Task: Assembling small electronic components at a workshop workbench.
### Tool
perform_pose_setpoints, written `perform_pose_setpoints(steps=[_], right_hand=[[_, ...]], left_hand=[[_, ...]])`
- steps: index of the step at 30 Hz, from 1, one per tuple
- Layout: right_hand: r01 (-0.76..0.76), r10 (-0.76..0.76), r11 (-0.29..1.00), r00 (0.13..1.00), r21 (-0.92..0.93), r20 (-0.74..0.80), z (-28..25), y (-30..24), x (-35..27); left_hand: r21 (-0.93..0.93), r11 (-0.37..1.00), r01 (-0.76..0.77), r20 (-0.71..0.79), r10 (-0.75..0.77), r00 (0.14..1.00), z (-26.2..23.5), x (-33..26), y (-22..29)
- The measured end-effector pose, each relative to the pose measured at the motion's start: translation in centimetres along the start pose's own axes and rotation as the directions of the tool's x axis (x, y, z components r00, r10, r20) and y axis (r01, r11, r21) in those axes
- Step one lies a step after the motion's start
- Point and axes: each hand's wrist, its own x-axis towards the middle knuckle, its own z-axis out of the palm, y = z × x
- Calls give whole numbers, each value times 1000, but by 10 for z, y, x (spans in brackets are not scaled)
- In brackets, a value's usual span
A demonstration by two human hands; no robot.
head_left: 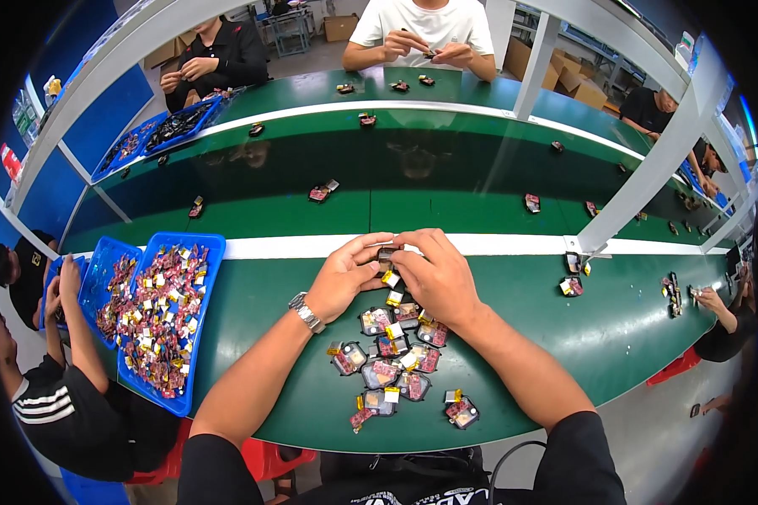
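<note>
My left hand (349, 276) and my right hand (438, 276) meet over the green bench, fingers closed around a small black device housing (387, 255). A silvery battery cell with yellow tape (391, 278) hangs below it, between my hands. What the fingertips press inside the housing is mostly hidden. Toward me lies a loose cluster of similar black housings (381, 370) with red circuit boards and yellow-taped cells. One more housing (461, 412) sits apart to the right of the cluster, near the bench's front edge.
Left of me, a blue tray (214, 286) is heaped with red boards and cells, beside another blue tray (101, 263). A white rail (269, 247) separates my bench from a dark green conveyor (446, 181) carrying scattered units. A slanted white post (648, 172) stands at right. Several co-workers sit around.
</note>
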Motion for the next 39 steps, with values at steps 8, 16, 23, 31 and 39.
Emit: perform_pose_setpoints(steps=[8, 16, 23, 31, 39], right_hand=[[-129, 107, 975, 986, 179, 131, -2, 4, 1], [-166, 106, 945, 971, 283, 214, -2, 7, 0], [-251, 186, 921, 955, 297, 231, 2, 8, -3], [-200, 137, 936, 965, 290, 223, 1, 7, -3], [-200, 142, 919, 972, 339, 190, 3, 4, -8]], left_hand=[[16, 1000, 6, 34, -6, 999, -6, 1, -4], [25, 999, -47, 82, 44, 996, -9, 1, -8], [7, 994, -105, 124, 103, 987, -6, 2, -6], [-3, 999, -39, 113, 39, 993, -8, -1, -5], [23, 998, -50, 87, 48, 995, -9, 1, -9]])
